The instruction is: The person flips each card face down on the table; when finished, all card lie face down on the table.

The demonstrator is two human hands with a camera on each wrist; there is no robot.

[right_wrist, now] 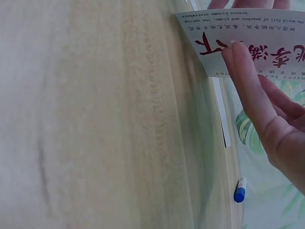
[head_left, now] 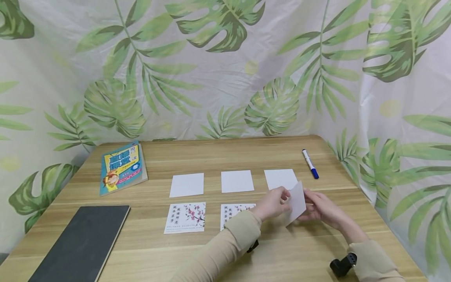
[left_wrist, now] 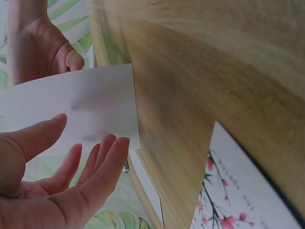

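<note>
A square card (head_left: pixel 297 203) is held up on edge between the hands, tilted above the table. Its plain white face is turned to the left hand; red Chinese characters and small print show on the other face in the right wrist view. My right hand (head_left: pixel 322 209) holds the card from its right side, fingers against the printed face. On the blank side is my left hand (head_left: pixel 273 203), thumb and fingers spread apart, fingertips right at the card's edge. Below the left forearm lies a card with plum blossoms (head_left: pixel 230 211), partly covered by that hand.
Three blank white cards (head_left: pixel 186 185) lie in a row farther back, and another blossom card (head_left: pixel 185 218) lies front left. A marker (head_left: pixel 310 163) with a blue cap is at the back right. A colourful book (head_left: pixel 122 168) and a black notebook (head_left: pixel 82 243) lie at left.
</note>
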